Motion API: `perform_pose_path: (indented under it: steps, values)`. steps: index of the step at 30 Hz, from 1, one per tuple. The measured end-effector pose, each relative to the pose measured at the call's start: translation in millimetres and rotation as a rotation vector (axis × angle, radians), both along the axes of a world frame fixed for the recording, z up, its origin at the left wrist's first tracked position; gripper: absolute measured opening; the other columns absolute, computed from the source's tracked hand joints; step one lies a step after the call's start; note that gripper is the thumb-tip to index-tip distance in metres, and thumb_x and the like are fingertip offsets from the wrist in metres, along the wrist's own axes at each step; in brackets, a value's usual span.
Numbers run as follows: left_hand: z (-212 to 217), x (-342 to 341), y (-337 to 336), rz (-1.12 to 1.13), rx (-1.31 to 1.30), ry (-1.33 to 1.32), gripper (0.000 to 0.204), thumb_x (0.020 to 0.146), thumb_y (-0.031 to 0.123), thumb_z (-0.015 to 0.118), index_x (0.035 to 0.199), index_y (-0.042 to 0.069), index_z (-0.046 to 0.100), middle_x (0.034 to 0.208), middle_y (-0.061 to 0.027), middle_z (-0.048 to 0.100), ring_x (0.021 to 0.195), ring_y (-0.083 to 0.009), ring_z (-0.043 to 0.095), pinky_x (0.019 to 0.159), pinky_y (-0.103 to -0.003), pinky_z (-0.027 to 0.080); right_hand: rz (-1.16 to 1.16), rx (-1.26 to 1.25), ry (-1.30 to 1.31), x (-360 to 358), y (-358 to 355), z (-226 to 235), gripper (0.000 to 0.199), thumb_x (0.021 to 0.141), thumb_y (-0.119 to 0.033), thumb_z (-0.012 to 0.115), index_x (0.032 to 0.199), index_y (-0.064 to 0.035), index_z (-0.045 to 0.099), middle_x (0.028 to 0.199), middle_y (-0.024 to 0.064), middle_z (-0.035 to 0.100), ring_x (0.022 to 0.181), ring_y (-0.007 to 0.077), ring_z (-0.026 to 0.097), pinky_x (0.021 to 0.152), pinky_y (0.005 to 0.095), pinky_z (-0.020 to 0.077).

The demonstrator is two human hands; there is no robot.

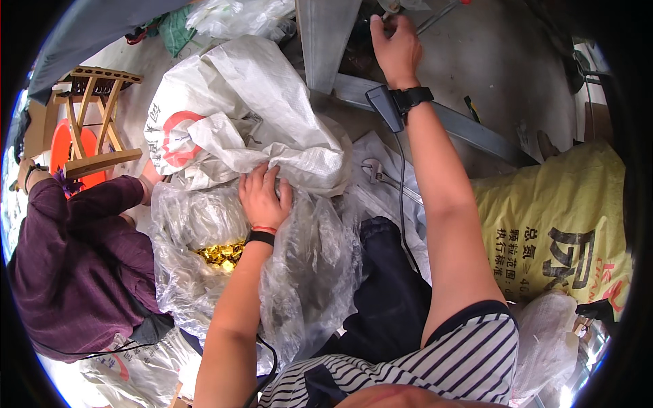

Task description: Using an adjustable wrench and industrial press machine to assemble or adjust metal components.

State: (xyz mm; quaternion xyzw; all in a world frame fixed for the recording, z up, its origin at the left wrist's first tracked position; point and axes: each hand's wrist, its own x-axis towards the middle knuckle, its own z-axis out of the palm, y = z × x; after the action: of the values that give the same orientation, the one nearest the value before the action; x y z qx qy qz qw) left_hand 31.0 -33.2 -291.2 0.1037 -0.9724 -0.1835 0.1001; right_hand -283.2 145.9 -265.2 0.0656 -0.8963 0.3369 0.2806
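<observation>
Left hand (265, 197): resting, fingers slightly parted, where white sack (252, 85) is meeting clear bag (309, 272); cannot tell if gripping.
Right hand (397, 51): reaching far, near metal frame (325, 41); cannot tell if holding.
Gold pieces (220, 256): lying inside clear bag, near-left.

Apparently a cluttered workshop
A wrench (382, 176), metal frame (326, 44), bulging white sack (272, 81), yellow sack (544, 204) and bare grey floor (476, 61) show it.

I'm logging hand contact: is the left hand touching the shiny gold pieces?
Apart. The head view shows clear plastic between the left hand and the shiny gold pieces, which lie beside the wrist.
</observation>
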Motion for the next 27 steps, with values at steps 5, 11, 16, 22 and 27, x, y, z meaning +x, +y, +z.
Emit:
perform_pose_path:
  steps: [5,11,16,22,27]
  values:
    - [0.2,1.9,-3.5,-0.005,-0.019,-0.011,0.027,0.082,0.023,0.056,0.104,0.008,0.062,0.112,-0.0115,0.058,0.109,-0.0286,0.052,0.101,-0.047,0.031,0.003,-0.004,-0.072,2.6,-4.8,8.0,0.038,0.080,-0.044,0.064,0.086,-0.0063,0.062,0.077,0.0081,0.067,0.070,0.0295,0.064,0.065,0.0400,0.0481]
    - [0.9,-3.7,4.7,-0.003,-0.003,-0.003,0.026,0.082,0.022,0.056,0.102,0.008,0.062,0.112,-0.0112,0.058,0.108,-0.0286,0.052,0.101,-0.047,0.031,0.066,-0.043,-0.018,-2.8,5.5,2.5,0.036,0.081,-0.041,0.064,0.087,-0.0052,0.061,0.073,0.0092,0.066,0.071,0.0289,0.064,0.064,0.0396,0.0481]
    - [-1.0,0.5,-1.3,0.013,-0.001,0.000,0.028,0.079,0.024,0.057,0.103,0.008,0.062,0.113,-0.0100,0.058,0.109,-0.0275,0.051,0.101,-0.047,0.030,0.079,-0.078,-0.227,11.7,-9.3,24.6,0.023,0.084,-0.023,0.059,0.086,0.0000,0.059,0.080,0.0215,0.063,0.078,0.0405,0.060,0.066,0.0459,0.0463]
    - [0.8,-0.2,-2.8,0.028,0.038,-0.003,0.028,0.078,0.023,0.057,0.101,0.008,0.063,0.113,-0.0097,0.058,0.110,-0.0270,0.051,0.102,-0.047,0.029,0.072,0.035,-0.016,-6.0,1.2,1.9,0.032,0.081,-0.035,0.063,0.089,-0.0047,0.059,0.076,0.0121,0.065,0.075,0.0321,0.063,0.064,0.0417,0.0480]
    - [3.3,5.3,-3.3,0.060,0.085,0.007,0.029,0.078,0.023,0.057,0.101,0.007,0.063,0.113,-0.0101,0.058,0.111,-0.0270,0.051,0.103,-0.047,0.028,0.077,0.026,-0.100,0.7,-10.1,5.4,0.033,0.082,-0.035,0.063,0.088,-0.0036,0.060,0.078,0.0123,0.066,0.076,0.0321,0.064,0.067,0.0418,0.0480]
